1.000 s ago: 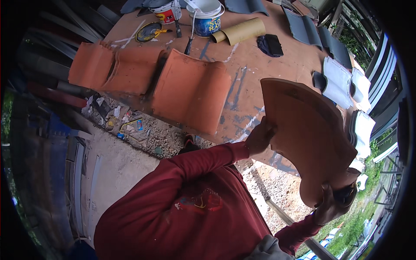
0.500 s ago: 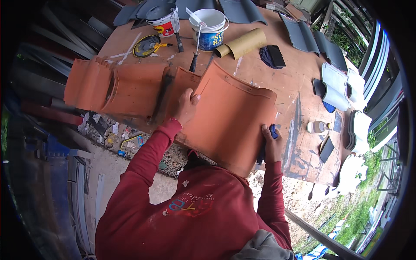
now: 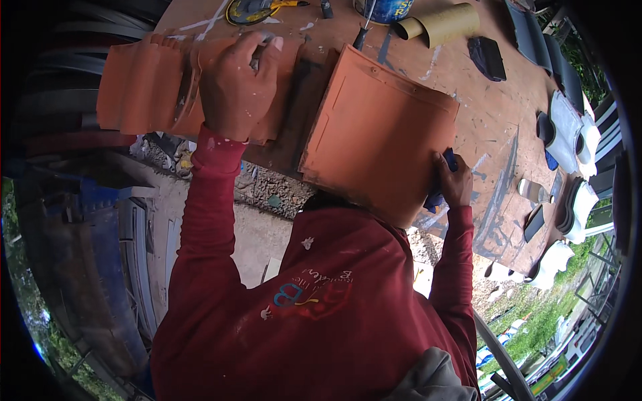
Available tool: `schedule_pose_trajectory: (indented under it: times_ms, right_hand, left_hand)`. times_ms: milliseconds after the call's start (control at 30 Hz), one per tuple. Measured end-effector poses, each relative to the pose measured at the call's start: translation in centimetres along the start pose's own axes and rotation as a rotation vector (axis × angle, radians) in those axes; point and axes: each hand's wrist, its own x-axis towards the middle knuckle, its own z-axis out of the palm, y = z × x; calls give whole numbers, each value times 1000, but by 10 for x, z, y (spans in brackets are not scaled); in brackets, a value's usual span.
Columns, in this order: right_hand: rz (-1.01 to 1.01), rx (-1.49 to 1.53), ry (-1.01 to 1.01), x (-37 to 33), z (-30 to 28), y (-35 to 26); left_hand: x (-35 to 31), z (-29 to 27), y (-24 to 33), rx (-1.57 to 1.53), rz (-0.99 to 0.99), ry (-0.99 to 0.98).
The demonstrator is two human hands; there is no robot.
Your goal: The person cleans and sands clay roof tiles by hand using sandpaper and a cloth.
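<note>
A curved orange roof tile (image 3: 381, 127) lies in front of me at the table's near edge. My right hand (image 3: 455, 177) is at its right side, closed around a dark blue cloth (image 3: 435, 200), with the fingers against the tile's edge. My left hand (image 3: 237, 87) is raised over the other orange tiles (image 3: 144, 87) on the left, apart from the tile in front of me. Its fingers are curled in, and whatever they may hold is hidden. A dark stained strip of table shows between the tile in front and those on the left.
On the brown table (image 3: 491, 110) are a round lid with a yellow-handled brush (image 3: 284, 5), a blue bucket (image 3: 384, 10), a tan roll (image 3: 441, 25), a dark flat object (image 3: 487, 59) and a jar (image 3: 533, 191). White and grey tiles (image 3: 565, 127) line the right edge.
My left hand has let go of the tile's left edge and moved left and up. My right hand stays at the right edge with the cloth. The view has shifted, showing less of the table's far side.
</note>
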Motion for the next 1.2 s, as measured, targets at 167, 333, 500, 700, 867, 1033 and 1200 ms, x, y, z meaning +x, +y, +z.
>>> schedule_pose_trajectory:
  times_ms: [167, 333, 500, 700, 867, 1033, 1200]
  right_hand:
    - [87, 105, 20, -11, 13, -15]
    - [138, 256, 254, -23, 52, -13]
    - [184, 546, 241, -18, 65, -9]
    - [190, 445, 380, -23, 63, -23]
    - [-417, -150, 770, -21, 40, -90]
    - [-367, 615, -147, 11, 26, -244]
    - [-428, 537, -432, 107, 127, -306]
  left_hand:
    - [-35, -10, -134, 40, -336, -126]
    - [-123, 14, -155, -308, -570, -102]
    - [-154, 46, -133, -197, -437, -109]
    - [-144, 17, -196, 31, -418, 98]
    - [-169, 2, -272, 64, -889, 362]
    - [-156, 20, -261, -517, -1346, 542]
    - [-157, 49, -321, -511, -1245, 668]
